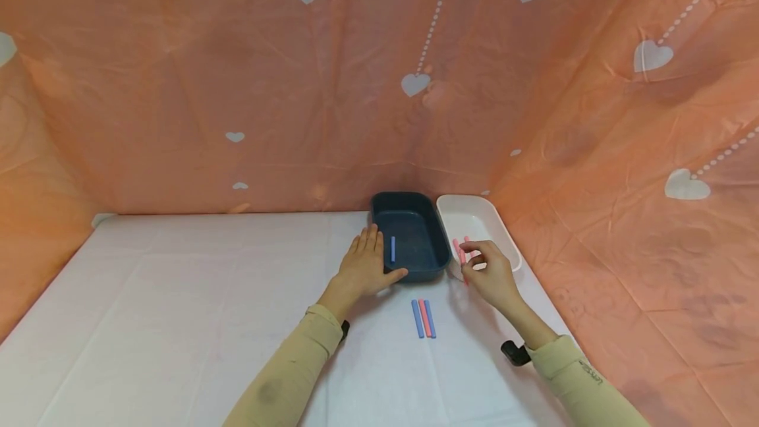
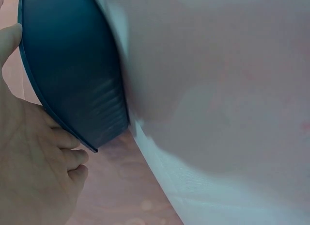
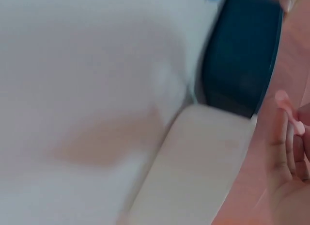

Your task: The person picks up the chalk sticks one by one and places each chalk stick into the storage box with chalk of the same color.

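Observation:
My left hand (image 1: 363, 265) rests on the left rim of a dark blue tray (image 1: 420, 236), its fingers straight and the thumb spread toward the front corner. One blue chalk stick (image 1: 393, 249) lies inside that tray. Over the front of a white tray (image 1: 474, 215), my right hand (image 1: 493, 279) pinches a pink chalk stick (image 3: 290, 113) between thumb and fingertips. Behind the fingers, other pink sticks (image 1: 456, 245) are partly visible in the white tray; the hand hides some of them. In the left wrist view, the thumb and fingers touch the tray's rim.
In front of the dark tray, two blue sticks (image 1: 418, 319) and a pink stick (image 1: 424, 319) lie side by side on the white tablecloth (image 1: 178, 321). The trays stand next to each other at the back right, near an orange curtain (image 1: 332, 117) with hearts.

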Demonstrator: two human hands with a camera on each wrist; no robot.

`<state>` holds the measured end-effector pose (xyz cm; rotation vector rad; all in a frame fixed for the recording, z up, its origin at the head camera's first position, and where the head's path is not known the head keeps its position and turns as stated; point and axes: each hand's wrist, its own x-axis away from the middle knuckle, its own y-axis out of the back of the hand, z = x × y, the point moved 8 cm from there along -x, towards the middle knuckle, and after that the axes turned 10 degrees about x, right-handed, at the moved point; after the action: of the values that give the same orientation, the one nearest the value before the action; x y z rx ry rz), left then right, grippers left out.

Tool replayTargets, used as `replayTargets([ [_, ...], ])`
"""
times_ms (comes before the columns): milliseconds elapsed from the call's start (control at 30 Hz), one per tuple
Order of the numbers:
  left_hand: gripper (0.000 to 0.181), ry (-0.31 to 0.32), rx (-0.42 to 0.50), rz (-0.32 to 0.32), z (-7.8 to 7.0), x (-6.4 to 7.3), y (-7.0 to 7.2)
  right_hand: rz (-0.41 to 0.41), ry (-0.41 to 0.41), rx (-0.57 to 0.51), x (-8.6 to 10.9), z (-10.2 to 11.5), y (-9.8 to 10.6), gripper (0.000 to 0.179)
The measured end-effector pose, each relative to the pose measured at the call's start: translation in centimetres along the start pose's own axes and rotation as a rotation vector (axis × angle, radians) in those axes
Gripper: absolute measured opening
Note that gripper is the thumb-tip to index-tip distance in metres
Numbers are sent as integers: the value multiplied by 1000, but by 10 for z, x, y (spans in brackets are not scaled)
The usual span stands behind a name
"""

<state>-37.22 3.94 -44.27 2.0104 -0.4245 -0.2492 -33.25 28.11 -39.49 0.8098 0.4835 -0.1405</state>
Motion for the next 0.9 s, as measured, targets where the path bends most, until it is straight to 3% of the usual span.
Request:
replayTargets([
  [200,108,5,5,6,0,0,-1,10,-29,41,-17,-16,8,36],
  [433,107,6,17,1,-1,3,3,11,4,104,-35,-33,13,35],
  [900,108,8,4,5,-1,0,0,149,-76,212,-56,-71,12,36],
])
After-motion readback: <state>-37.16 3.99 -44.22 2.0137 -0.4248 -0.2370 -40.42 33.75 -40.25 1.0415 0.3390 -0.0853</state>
